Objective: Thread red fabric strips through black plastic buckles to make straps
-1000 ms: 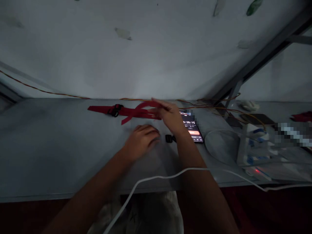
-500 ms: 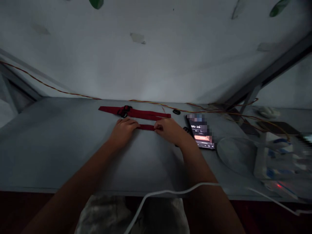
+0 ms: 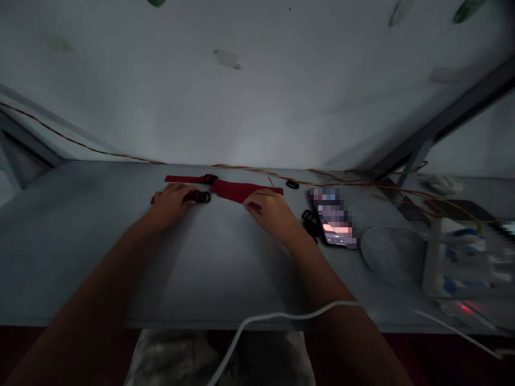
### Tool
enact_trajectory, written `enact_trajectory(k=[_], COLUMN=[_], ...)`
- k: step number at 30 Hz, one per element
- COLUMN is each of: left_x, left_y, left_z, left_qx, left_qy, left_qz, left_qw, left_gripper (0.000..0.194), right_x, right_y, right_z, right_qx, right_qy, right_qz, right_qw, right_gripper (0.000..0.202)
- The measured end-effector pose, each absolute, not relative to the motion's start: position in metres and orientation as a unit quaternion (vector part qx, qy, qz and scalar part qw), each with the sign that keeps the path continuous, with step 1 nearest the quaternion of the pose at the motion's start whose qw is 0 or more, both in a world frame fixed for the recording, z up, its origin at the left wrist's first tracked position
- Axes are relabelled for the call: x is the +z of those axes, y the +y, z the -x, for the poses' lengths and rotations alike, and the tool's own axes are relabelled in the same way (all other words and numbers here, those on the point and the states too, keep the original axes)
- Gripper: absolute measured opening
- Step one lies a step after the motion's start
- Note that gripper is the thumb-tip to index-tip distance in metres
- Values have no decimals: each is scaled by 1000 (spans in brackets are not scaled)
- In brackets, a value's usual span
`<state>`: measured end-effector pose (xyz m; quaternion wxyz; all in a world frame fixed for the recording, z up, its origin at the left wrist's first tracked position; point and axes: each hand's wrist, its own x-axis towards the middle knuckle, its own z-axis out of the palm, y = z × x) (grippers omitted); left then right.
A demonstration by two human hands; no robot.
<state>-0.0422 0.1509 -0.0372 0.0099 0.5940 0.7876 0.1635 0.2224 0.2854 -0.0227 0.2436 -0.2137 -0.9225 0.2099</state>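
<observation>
Two red webbing straps lie alongside each other near the back of the grey tabletop. The farther red strap (image 3: 185, 179) carries a black buckle (image 3: 210, 178). My left hand (image 3: 172, 205) is closed over the left part of the nearer strap, where a second black buckle (image 3: 204, 197) sticks out past the fingertips. Farther right, the red webbing (image 3: 231, 190) spreads into a broad band. At its near edge, my right hand (image 3: 271, 212) has thumb and fingers pinched together on the red strap. The wrapped fingers hide part of the webbing.
A small black ring-shaped fitting (image 3: 292, 184) lies behind my right hand. Black plastic buckles (image 3: 310, 222) rest beside a lit phone (image 3: 333, 220). A white cable (image 3: 281, 316) crosses in front of my right forearm. Thin twisted wires (image 3: 257, 170) run along the wall.
My left hand has moved left and now covers the nearer strap beside its buckle. The right hand has shifted slightly left. The red webbing between them now looks wider.
</observation>
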Motion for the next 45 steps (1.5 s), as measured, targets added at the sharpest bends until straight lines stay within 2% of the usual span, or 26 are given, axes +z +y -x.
enact_trajectory(k=[3,6,8,15,20,22,26,30,34,37,40,42,45], left_x=[-34,-25,-15,-11,-28,-32,-32,-30,-30,-31,-31,-30,-30], left_y=[141,136,136,149,150,149,148,148,148,148,147,147,146], left_z=[34,19,5,-36,-47,-49,-51,-51,-50,-48,-47,-48,-50], left_qx=[193,291,351,524,584,582,570,557,571,573,534,500,481], left_qy=[776,725,689,597,571,578,587,553,555,563,546,540,539], left_qz=[-599,-608,-604,-536,-508,-526,-572,-619,-605,-594,-641,-669,-685], left_qw=[48,141,194,286,275,224,61,-16,5,51,81,101,90], left_gripper=[33,34,37,39,39,35,9,8,3,9,3,6,7], right_x=[-29,-32,-31,-22,-25,-27,-27,-23,-23,-24,-26,-26,-25], right_y=[273,264,259,256,261,262,261,259,259,262,264,265,265], right_z=[-213,-208,-207,-207,-204,-202,-202,-204,-206,-209,-212,-213,-213], right_qx=[258,301,347,543,624,664,718,767,797,807,806,804,807], right_qy=[-920,-909,-891,-740,-665,-617,-578,-542,-526,-528,-547,-559,-551], right_qz=[154,126,111,194,200,197,193,194,196,184,175,169,180], right_qw=[253,259,270,345,358,373,337,283,225,191,147,112,115], right_gripper=[19,39,45,39,36,35,26,27,30,30,33,37,35])
